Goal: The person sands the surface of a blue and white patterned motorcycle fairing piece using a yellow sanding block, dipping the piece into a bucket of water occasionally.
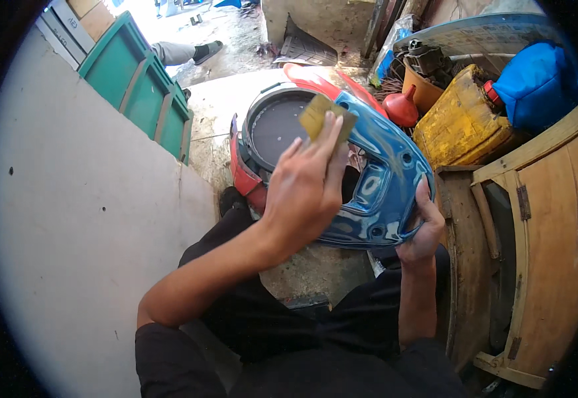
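A glossy blue moulded panel [400, 156], like a motorcycle body part with a large opening, is tilted in front of me above my knees. My right hand [424, 225] grips its near right edge, thumb on top and fingers partly hidden beneath. In my left hand [305, 176] is a folded yellowish sheet of sandpaper [315, 116], held under stretched fingers at the panel's far left end. Whether the sheet presses on the panel, I cannot tell. Just left of the panel stands a round black tub [254, 147] of dark liquid.
Red panels [241, 169] lie around the tub. At right are a dirty yellow jerrycan [458, 126], a red funnel [402, 107], a blue bag [541, 83] and a wooden cabinet [554, 232]. A white wall [90, 219] and green crate [133, 79] bound the left. Another person's foot [207, 52] shows beyond.
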### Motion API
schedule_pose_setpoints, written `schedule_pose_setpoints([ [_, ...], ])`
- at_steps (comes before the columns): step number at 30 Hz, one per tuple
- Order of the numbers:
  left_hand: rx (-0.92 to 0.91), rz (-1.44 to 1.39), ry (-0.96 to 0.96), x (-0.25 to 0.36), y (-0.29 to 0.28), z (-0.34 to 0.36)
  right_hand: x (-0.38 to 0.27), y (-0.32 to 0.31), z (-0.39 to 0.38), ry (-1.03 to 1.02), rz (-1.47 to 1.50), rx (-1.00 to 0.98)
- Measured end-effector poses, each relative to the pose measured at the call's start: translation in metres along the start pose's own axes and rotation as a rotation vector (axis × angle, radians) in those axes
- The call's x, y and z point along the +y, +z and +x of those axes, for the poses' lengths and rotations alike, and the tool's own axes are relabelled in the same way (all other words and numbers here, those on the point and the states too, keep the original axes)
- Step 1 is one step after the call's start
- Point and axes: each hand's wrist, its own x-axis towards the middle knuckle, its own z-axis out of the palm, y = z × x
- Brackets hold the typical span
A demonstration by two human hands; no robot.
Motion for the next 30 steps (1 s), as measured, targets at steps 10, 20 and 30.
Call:
schedule_pose_setpoints([
  [10,0.092,0.116,0.085,-0.010,0.004,-0.006,0.002,0.007,0.000,0.027,-0.004,0.017],
  [20,-0.037,0.081,-0.062,0.003,-0.004,0.000,0.003,0.007,0.002,-0.004,-0.027,0.064],
  [30,-0.064,0.057,-0.166,-0.004,-0.008,0.013,0.007,0.002,0.002,0.029,-0.092,0.087],
])
